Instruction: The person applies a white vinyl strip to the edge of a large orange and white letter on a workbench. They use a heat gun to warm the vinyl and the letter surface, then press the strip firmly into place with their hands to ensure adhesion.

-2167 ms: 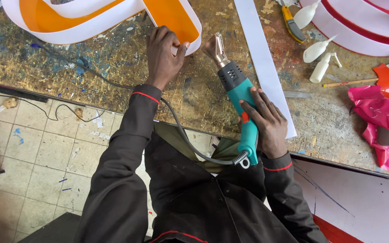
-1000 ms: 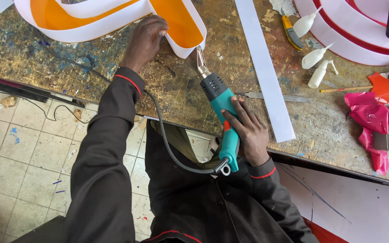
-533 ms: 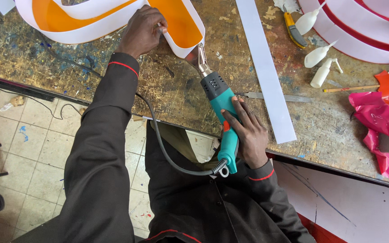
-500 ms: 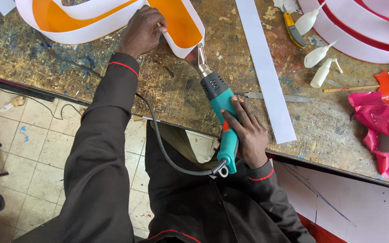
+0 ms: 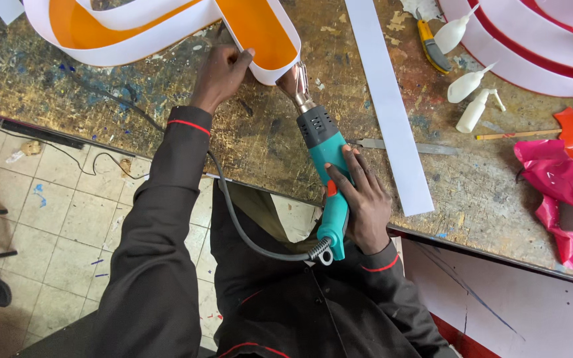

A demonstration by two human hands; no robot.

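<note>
We've got the teal heat gun (image 5: 325,166) clenched in our right hand (image 5: 359,202), metal nozzle touching the near rounded end of the orange sign letter w/ white edge (image 5: 253,33) at the far side of the worn workbench (image 5: 101,106). Left hand (image 5: 220,73) grips that white rim, fingers curled on it. White strip (image 5: 389,99) lies just right of the gun; pink plastic (image 5: 555,192) far right.

Right hand (image 5: 365,205) aims heat gun (image 5: 323,156) at sign letter (image 5: 260,36)

Teal matt-plastic heat gun (image 5: 326,159) with shiny metal nozzle; glossy orange-faced, white-rimmed plastic sign letter (image 5: 167,26); rough, paint-stained worn table (image 5: 87,99); smooth white plastic strip (image 5: 389,99).
</note>
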